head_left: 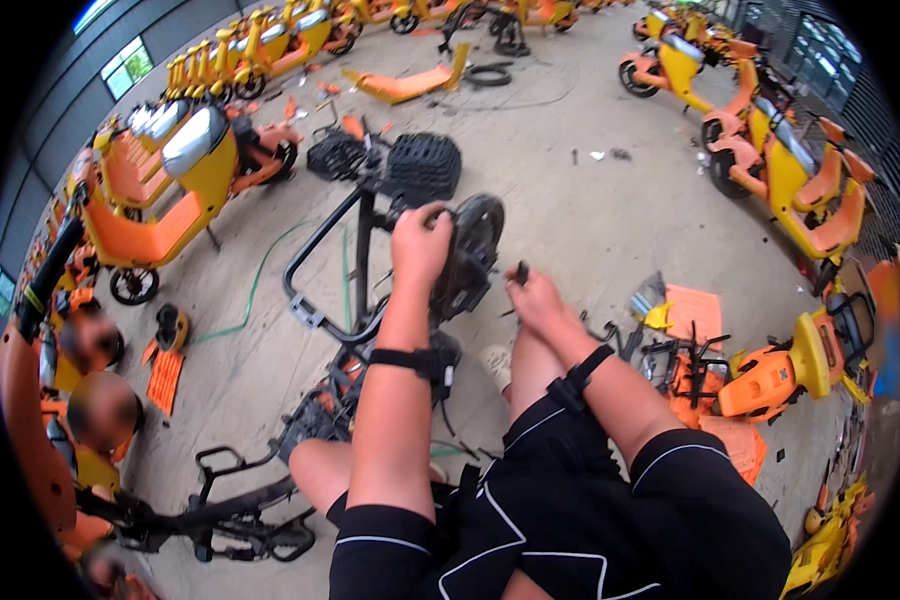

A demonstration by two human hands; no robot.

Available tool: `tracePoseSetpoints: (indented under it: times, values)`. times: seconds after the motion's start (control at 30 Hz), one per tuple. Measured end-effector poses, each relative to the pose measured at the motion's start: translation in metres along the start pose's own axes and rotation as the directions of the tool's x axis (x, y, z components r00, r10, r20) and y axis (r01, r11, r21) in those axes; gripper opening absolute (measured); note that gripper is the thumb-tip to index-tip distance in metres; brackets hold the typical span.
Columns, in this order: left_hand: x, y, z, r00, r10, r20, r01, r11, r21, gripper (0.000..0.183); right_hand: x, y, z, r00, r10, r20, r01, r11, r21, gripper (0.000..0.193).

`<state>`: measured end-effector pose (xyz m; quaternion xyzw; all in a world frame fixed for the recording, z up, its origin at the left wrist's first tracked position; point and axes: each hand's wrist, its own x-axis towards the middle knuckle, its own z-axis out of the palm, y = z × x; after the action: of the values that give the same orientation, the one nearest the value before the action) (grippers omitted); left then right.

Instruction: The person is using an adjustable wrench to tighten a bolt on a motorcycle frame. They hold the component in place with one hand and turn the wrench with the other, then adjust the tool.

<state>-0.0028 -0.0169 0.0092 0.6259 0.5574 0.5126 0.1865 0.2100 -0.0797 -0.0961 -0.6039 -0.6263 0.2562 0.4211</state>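
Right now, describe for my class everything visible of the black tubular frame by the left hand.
The black frame is bare, metal-looking tubing. Its loop curves out leftward, with a grey bracket at the near corner; a dark wheel is to the right. Its exact pose on the grey floor is unclear. The left hand is at its right side; contact is unclear.

The head camera sits on the left side of the wearer's head and looks down and forward, its wide fisheye view bending straight edges toward the rim. The left hand [422, 245] and right hand [538, 300] are quite near; yellow scooters [254, 52] stand much farther, at the top.
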Motion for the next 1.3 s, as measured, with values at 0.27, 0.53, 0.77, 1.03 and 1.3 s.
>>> tracePoseSetpoints:
  times: [0.27, 0.53, 0.77, 1.03, 1.3]
  values:
    - [-0.001, 0.003, 0.003, 0.997, -0.029, -0.076, 0.035, 0.996, 0.080, 0.031, -0.002, 0.004, 0.002, 0.999, -0.030, -0.033, 0.030, 0.999, -0.012, 0.020]
    - [-0.002, -0.001, 0.006, 0.997, -0.039, -0.060, 0.044, 0.996, 0.077, 0.026, -0.001, -0.003, 0.006, 1.000, -0.017, 0.009, 0.017, 1.000, -0.026, 0.020]
    - [-0.005, 0.010, 0.005, 0.996, 0.005, -0.091, 0.003, 0.996, 0.090, 0.024, -0.002, -0.005, 0.005, 0.999, -0.046, 0.009, 0.046, 0.999, -0.010, 0.021]
    - [0.000, -0.008, 0.009, 0.999, 0.012, -0.047, -0.014, 0.999, -0.047, 0.022, 0.002, -0.003, 0.005, 1.000, -0.019, 0.014, 0.020, 0.996, -0.083, 0.021]
    - [-0.002, 0.004, 0.004, 0.997, -0.009, -0.070, 0.017, 0.994, 0.105, 0.026, 0.000, -0.010, 0.000, 0.999, -0.028, 0.029, 0.030, 0.997, -0.075, 0.021]
